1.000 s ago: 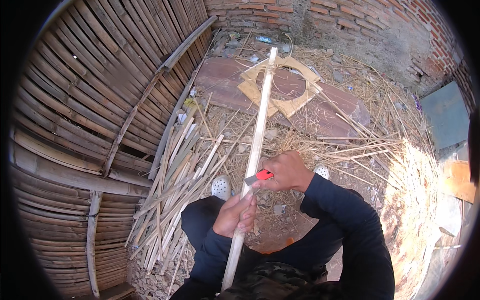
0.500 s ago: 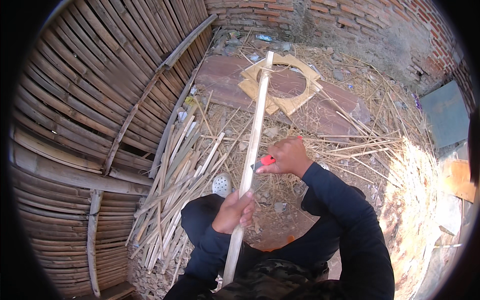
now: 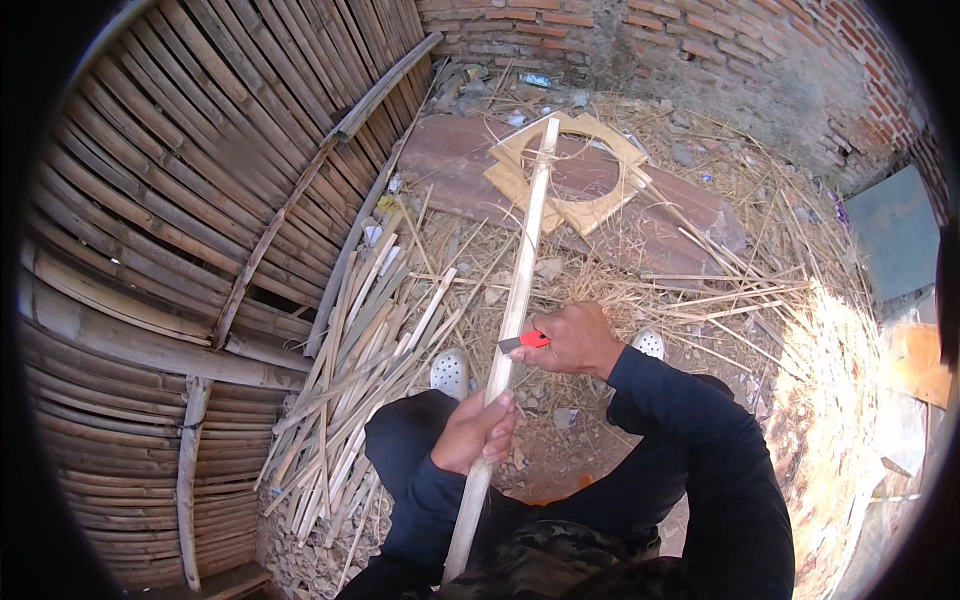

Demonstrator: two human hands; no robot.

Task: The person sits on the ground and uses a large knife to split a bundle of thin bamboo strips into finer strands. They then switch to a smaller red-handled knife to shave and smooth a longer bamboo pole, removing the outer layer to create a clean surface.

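Our left hand (image 3: 473,432) is wrapped around a long pale wooden strip (image 3: 524,270), thumb lying along it and fingers curled round the side. The strip runs through that grip at a slant: the lower end drops below the hand toward our lap, and the rest goes up and away ahead of it.

Just above and to the right of that hand, our right hand (image 3: 573,342) is closed in a fist around a red-handled knife (image 3: 530,341). The blade pokes out to the left of the fist and sits across the strip; we can't really tell how deep the edge is in, if at all.

Well ahead of both hands, the strip's far end passes over a light wooden frame (image 3: 590,214) with a round hole in it, but whether they're touching we can't say. That frame is on a flat brown board (image 3: 690,228).

Left of our left hand there's a messy heap of thin strips (image 3: 345,400), with a bamboo wall (image 3: 200,160) beyond it. A white clog (image 3: 450,372) shows just above that same hand, and another white clog (image 3: 648,344) is just right of our right hand.
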